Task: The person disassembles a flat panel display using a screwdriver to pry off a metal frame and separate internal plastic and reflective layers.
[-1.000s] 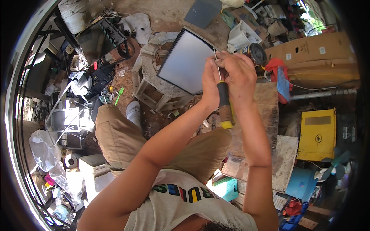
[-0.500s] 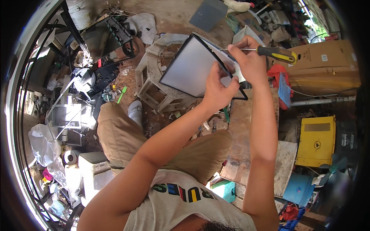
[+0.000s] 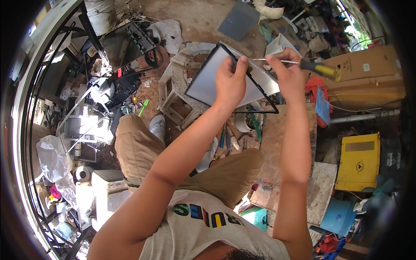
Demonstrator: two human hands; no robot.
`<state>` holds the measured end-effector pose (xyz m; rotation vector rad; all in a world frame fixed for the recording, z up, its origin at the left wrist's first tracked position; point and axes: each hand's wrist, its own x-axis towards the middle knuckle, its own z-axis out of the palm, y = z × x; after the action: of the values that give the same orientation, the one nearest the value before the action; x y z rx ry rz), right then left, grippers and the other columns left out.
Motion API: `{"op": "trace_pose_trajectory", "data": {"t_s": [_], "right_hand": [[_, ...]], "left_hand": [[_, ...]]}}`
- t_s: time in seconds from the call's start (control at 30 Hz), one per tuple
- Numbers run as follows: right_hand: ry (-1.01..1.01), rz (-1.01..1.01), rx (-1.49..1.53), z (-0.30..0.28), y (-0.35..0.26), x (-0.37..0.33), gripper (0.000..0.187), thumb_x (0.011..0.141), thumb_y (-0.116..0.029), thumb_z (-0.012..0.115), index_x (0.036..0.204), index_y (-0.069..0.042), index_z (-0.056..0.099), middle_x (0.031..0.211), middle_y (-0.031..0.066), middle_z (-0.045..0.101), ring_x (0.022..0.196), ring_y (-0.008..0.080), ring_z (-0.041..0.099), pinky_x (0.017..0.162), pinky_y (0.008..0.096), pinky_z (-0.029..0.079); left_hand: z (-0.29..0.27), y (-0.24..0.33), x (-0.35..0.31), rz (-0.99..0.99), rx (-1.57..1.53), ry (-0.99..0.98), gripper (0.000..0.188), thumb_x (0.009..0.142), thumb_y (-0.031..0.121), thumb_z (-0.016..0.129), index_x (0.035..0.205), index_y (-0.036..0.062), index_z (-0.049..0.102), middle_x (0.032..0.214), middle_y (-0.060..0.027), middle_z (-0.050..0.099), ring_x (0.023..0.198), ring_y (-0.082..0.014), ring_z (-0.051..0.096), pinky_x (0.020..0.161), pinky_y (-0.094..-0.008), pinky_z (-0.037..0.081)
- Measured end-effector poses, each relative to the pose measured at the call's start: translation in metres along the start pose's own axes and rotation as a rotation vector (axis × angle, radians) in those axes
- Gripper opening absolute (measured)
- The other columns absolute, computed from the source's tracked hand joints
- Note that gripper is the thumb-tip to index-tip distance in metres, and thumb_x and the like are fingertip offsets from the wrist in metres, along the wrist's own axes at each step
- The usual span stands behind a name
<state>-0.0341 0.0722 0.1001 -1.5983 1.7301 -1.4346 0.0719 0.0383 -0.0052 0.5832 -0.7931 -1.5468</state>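
A flat screen panel (image 3: 203,81) with a thin black frame is held up, tilted, over the stone ring (image 3: 170,82). My left hand (image 3: 232,82) is closed on its upper right frame edge, thumb and fingers pressed together. On the right, my right hand (image 3: 288,76) grips a screwdriver (image 3: 320,69) with a black and yellow handle. Its thin shaft passes between the fingers, the tip pointing left toward the panel. Behind the frame's right side, a pale sheet (image 3: 269,84) sticks out at an angle.
Wooden boards (image 3: 281,143) lie to my right, beside a yellow case (image 3: 359,162) and a large cardboard box (image 3: 364,69). Electronic scrap and a clear plastic bag (image 3: 54,158) crowd the left. A white bird (image 3: 268,9) stands at the far side near a grey panel (image 3: 238,19).
My left hand has moved up and left along the panel's frame. The frame's lower right strip now shows uncovered. My right hand and the screwdriver have shifted slightly right and down.
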Motion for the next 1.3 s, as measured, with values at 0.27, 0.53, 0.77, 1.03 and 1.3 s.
{"op": "trace_pose_trajectory", "data": {"t_s": [0.27, 0.53, 0.77, 1.03, 1.3], "right_hand": [[0.042, -0.645, -0.382, 0.064, -0.009, -0.025, 0.016, 0.078, -0.003, 0.076, 0.083, -0.002, 0.060, 0.091, 0.0133, 0.073, 0.092, 0.0243, 0.072, 0.093, 0.0379, 0.051], [0.097, -0.559, -0.507, 0.077, -0.007, -0.015, 0.016, 0.076, -0.008, 0.076, 0.078, -0.005, 0.061, 0.083, 0.0093, 0.072, 0.079, 0.0244, 0.071, 0.091, 0.0410, 0.053], [-0.105, -0.774, -0.710, 0.062, -0.013, 0.008, 0.014, 0.074, -0.006, 0.076, 0.078, -0.005, 0.062, 0.087, 0.0097, 0.072, 0.094, 0.0284, 0.071, 0.096, 0.0438, 0.051], [-0.105, -0.566, -0.579, 0.071, -0.021, 0.007, 0.017, 0.081, -0.012, 0.071, 0.078, -0.006, 0.056, 0.084, 0.0088, 0.068, 0.081, 0.0283, 0.070, 0.075, 0.0381, 0.054], [-0.253, -0.139, -0.384, 0.057, -0.016, 0.061, 0.023, 0.085, -0.020, 0.073, 0.085, -0.001, 0.059, 0.074, 0.0071, 0.066, 0.068, 0.0144, 0.065, 0.064, 0.0317, 0.051]], "left_hand": [[-0.005, -0.001, -0.011, 0.163, 0.029, -0.118, 0.025, 0.104, 0.025, 0.049, 0.110, 0.0023, 0.058, 0.091, -0.0014, 0.063, 0.079, -0.0082, 0.056, 0.069, -0.0238, 0.047], [0.001, 0.005, -0.011, 0.089, -0.226, -0.089, 0.024, 0.105, 0.023, 0.044, 0.114, 0.0045, 0.056, 0.095, -0.0010, 0.061, 0.085, -0.0083, 0.057, 0.073, -0.0243, 0.048], [-0.006, -0.014, -0.006, 0.099, -0.117, -0.192, 0.045, 0.108, 0.042, 0.027, 0.112, 0.0056, 0.055, 0.101, -0.0017, 0.061, 0.089, -0.0085, 0.058, 0.080, -0.0248, 0.048], [-0.006, -0.003, -0.001, 0.081, -0.114, -0.128, 0.024, 0.102, 0.023, 0.051, 0.105, 0.0005, 0.058, 0.092, -0.0041, 0.065, 0.081, -0.0091, 0.058, 0.075, -0.0268, 0.049], [-0.015, -0.002, -0.004, 0.060, -0.072, -0.185, 0.024, 0.102, 0.023, 0.051, 0.107, 0.0004, 0.057, 0.095, -0.0035, 0.064, 0.084, -0.0102, 0.054, 0.077, -0.0248, 0.045]]}}
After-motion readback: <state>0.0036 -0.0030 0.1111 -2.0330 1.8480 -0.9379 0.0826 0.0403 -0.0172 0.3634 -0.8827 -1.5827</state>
